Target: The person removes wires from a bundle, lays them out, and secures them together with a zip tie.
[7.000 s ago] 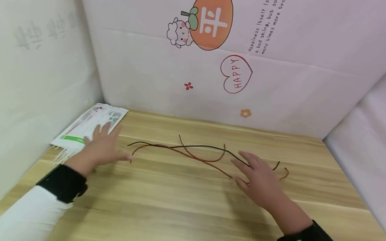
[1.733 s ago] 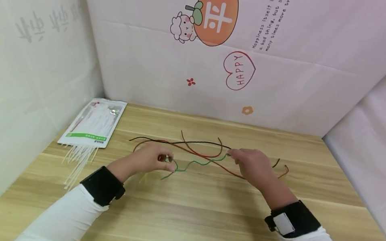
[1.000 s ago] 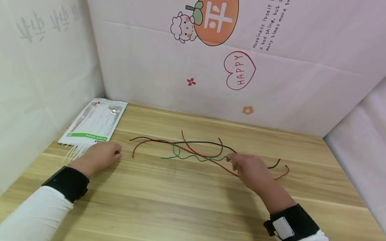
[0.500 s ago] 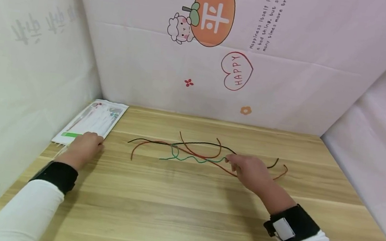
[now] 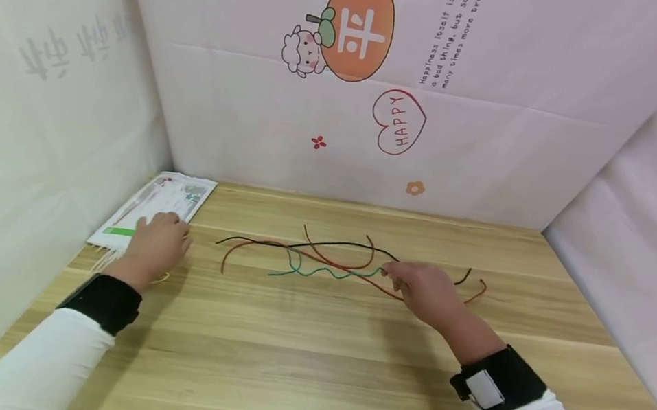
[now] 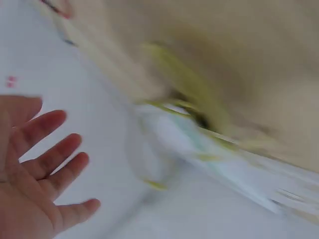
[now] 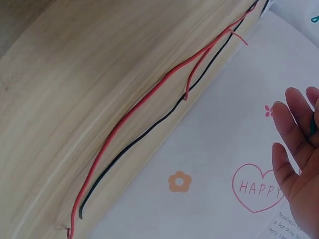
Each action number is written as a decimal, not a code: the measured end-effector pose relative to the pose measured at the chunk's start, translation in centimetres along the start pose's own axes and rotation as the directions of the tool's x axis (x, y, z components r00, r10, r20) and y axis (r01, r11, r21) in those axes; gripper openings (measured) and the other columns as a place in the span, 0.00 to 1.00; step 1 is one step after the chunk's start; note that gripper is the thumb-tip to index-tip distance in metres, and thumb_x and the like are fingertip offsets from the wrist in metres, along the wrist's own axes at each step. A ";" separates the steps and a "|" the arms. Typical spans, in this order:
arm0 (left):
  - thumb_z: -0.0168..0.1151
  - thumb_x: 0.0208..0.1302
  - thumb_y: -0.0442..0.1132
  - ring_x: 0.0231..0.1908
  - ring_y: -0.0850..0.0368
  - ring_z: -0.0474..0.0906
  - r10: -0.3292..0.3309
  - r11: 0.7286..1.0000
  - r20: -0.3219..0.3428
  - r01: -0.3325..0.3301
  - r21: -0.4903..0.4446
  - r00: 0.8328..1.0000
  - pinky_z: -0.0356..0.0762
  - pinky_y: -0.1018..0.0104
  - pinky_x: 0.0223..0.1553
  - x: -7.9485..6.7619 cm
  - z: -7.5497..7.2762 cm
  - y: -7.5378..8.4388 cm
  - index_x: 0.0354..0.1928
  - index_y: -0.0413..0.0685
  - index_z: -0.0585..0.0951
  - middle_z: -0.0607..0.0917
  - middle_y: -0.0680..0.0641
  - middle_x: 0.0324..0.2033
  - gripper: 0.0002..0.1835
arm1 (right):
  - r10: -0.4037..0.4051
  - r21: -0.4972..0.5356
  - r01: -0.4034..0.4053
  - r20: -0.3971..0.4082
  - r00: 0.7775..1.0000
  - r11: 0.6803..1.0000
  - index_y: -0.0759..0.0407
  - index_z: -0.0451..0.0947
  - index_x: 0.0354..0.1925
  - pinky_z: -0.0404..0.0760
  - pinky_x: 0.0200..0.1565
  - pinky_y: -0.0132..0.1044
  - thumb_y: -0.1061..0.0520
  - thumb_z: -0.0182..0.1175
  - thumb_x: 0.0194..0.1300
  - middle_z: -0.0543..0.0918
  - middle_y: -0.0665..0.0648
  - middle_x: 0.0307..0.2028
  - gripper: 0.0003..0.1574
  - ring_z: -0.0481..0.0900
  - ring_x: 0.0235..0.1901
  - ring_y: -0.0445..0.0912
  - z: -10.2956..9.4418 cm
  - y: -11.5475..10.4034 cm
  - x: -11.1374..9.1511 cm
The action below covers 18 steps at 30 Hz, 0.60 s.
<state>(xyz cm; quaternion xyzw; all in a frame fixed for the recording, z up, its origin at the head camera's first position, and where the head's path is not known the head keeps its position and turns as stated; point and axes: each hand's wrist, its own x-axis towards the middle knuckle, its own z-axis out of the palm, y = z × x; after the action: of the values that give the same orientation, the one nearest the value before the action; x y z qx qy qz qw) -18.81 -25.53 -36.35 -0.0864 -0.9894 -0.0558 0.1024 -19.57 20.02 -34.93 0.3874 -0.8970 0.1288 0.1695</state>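
My right hand point(image 5: 425, 294) pinches one end of a wavy green wire point(image 5: 336, 277), which trails leftward with a loop near its far end. Beneath and around it, two red wires and a black wire point(image 5: 351, 243) cross on the table; the longer red wire point(image 7: 118, 124) runs beside the black one in the right wrist view. My left hand point(image 5: 158, 245) is by the packet at the left, its fingers loosely spread in the left wrist view. A yellow wire point(image 6: 187, 79), blurred there, lies apart from those fingers; one bit of it peeks out beside the wrist in the head view.
A white packet of zip ties point(image 5: 180, 192) lies in the back left corner, with several white ties point(image 5: 105, 262) sticking out toward the front. White printed cloth walls point(image 5: 239, 124) enclose the wooden table point(image 5: 305, 382) at the back and both sides.
The left hand has let go of the green wire and gone left to the packet; its curled fingers have since opened, and a yellow wire shows beside it. The right hand keeps its pinch.
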 end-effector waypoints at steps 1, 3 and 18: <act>0.53 0.66 0.35 0.44 0.35 0.73 0.048 0.999 -0.073 -0.049 -0.017 0.996 0.68 0.37 0.47 0.5 -0.3 1.3 0.37 0.35 0.79 0.78 0.35 0.38 0.09 | -0.008 0.000 0.008 -0.009 1.000 1.000 0.62 0.82 0.43 0.69 0.22 0.30 0.77 0.54 0.59 0.86 0.52 0.32 0.19 0.78 0.22 0.41 -0.1 0.0 0.0; 0.54 0.63 0.29 0.39 0.38 0.75 0.151 0.985 -0.191 -0.165 -0.058 0.970 0.72 0.44 0.43 1.4 -0.8 4.4 0.33 0.36 0.78 0.80 0.37 0.34 0.04 | -0.015 -0.002 0.015 -0.025 1.000 1.000 0.62 0.82 0.43 0.70 0.22 0.31 0.77 0.54 0.58 0.86 0.52 0.31 0.19 0.78 0.22 0.42 -0.3 -0.2 0.2; 0.57 0.70 0.44 0.25 0.62 0.75 0.545 0.813 -0.038 -0.539 -0.218 0.838 0.73 0.68 0.31 3.4 0.2 19.0 0.36 0.48 0.79 0.81 0.54 0.26 0.08 | 0.022 -0.014 -0.023 -0.062 0.998 1.000 0.57 0.82 0.39 0.71 0.22 0.33 0.71 0.60 0.60 0.82 0.48 0.23 0.13 0.76 0.20 0.41 -1.3 -0.2 -0.3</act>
<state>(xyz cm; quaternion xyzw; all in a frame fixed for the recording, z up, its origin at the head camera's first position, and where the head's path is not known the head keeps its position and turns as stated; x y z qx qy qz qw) -18.69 -6.38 -34.09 -0.3760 -0.9126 -0.1322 0.0906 -18.96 20.61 -33.82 0.3720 -0.8965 0.1358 0.1985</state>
